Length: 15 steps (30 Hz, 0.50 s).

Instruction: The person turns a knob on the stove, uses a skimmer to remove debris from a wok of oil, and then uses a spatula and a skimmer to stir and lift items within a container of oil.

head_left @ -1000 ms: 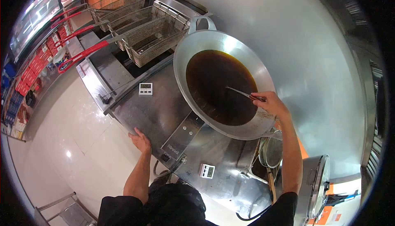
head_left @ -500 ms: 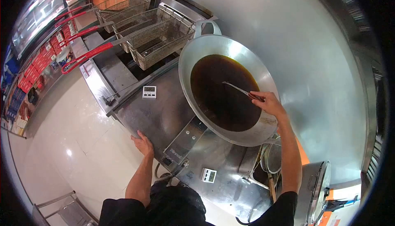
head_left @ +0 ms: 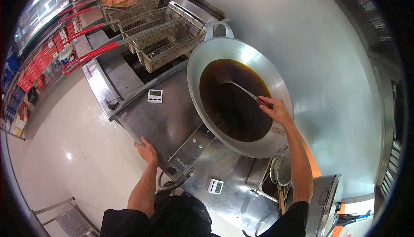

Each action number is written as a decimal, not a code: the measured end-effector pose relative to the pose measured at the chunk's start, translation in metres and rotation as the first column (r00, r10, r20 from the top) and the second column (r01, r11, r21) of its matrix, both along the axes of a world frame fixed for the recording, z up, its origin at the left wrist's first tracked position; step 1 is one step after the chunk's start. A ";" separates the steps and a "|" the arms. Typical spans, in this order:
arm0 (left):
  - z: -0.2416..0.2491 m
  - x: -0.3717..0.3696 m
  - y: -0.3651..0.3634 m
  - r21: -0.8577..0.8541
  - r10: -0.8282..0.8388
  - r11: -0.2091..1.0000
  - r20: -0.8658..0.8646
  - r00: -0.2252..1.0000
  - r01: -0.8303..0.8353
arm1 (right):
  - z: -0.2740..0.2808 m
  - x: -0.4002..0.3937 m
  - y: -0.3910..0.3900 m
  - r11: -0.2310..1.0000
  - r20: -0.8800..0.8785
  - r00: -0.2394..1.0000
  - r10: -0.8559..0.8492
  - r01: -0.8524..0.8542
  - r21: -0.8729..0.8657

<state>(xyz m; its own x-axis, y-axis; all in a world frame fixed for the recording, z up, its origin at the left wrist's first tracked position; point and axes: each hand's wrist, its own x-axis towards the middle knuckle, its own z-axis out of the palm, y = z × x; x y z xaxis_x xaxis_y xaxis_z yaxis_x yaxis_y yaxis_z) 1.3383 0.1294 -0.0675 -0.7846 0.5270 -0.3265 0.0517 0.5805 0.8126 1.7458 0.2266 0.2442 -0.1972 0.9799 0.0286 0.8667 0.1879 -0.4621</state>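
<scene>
A large metal wok [head_left: 282,81] with loop handles holds dark brown liquid [head_left: 235,112]. Over its right side, my right hand [head_left: 276,111] is closed round the handle of a spatula [head_left: 243,89]. The spatula's flat head lies partly in the liquid, near the upper middle of the pool. My left hand [head_left: 147,151] rests on the front edge of the steel counter [head_left: 172,116], fingers apart and holding nothing. A white digital timer [head_left: 155,96] sits on the counter beyond that hand, and a second white timer [head_left: 215,186] lies nearer my body.
Wire fryer baskets [head_left: 168,43] with red handles [head_left: 90,56] hang over the fryer at upper left. Strainers [head_left: 282,170] stand right of the counter, near a lidded metal pot [head_left: 323,204]. A metal chair [head_left: 71,219] is on the floor at lower left.
The spatula's head has risen into sight in the liquid, where only its shaft showed before. My right hand has shifted slightly left. My left hand stays at the counter edge.
</scene>
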 end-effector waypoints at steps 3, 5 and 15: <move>0.005 0.000 0.000 0.000 -0.003 1.000 -0.002 1.000 0.003 | 0.000 -0.002 0.001 0.998 -0.011 0.999 0.039 -0.038 0.059; 0.004 0.000 -0.001 0.004 -0.006 1.000 -0.002 1.000 0.006 | 0.003 -0.004 -0.001 0.997 0.028 0.999 0.043 -0.045 0.060; 0.005 -0.001 -0.002 0.044 -0.005 0.999 -0.012 1.000 0.005 | 0.015 -0.029 -0.013 0.985 0.208 0.978 0.010 -0.045 0.165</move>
<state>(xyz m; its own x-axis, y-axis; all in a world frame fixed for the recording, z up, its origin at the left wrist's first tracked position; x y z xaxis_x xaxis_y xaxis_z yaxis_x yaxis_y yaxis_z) 1.3373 0.1275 -0.0627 -0.7856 0.5446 -0.2937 0.0644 0.5441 0.8366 1.7168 0.2137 0.2591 -0.2432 0.9586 0.1485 0.9329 0.2730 -0.2347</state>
